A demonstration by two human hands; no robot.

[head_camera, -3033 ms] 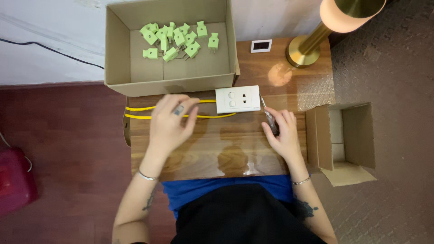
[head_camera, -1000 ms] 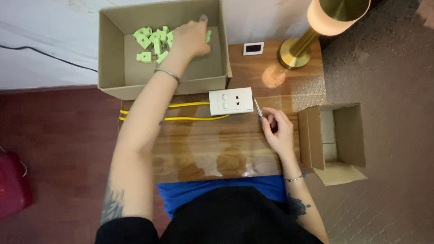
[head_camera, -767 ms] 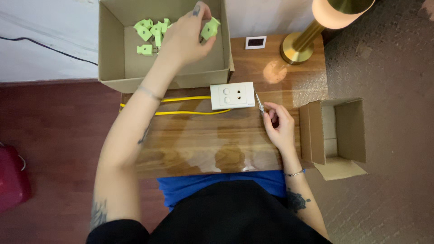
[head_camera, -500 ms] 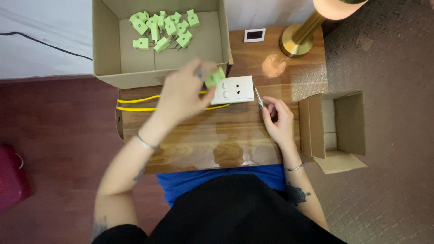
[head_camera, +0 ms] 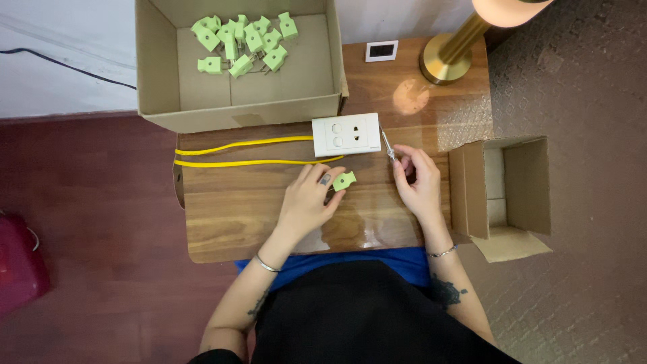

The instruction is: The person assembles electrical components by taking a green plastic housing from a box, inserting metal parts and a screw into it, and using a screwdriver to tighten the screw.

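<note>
My left hand (head_camera: 309, 201) rests on the wooden table (head_camera: 229, 216) and holds a small green plug (head_camera: 344, 180) at its fingertips. My right hand (head_camera: 418, 182) grips a thin screwdriver (head_camera: 387, 145), whose tip points up towards the right edge of a white socket plate (head_camera: 346, 134). Two yellow wires (head_camera: 242, 153) run left from that plate. A large open cardboard box (head_camera: 236, 101) behind it holds several more green plugs (head_camera: 244, 40).
A smaller open cardboard box (head_camera: 502, 192) sits off the table's right side. A brass lamp base (head_camera: 445, 59) and a small white square device (head_camera: 381, 50) stand at the back right. A red object (head_camera: 20, 263) lies on the floor at left.
My left hand reached into the large box, picked out a green plug and came back down to the table below the socket plate. My right hand stayed put with the screwdriver.
</note>
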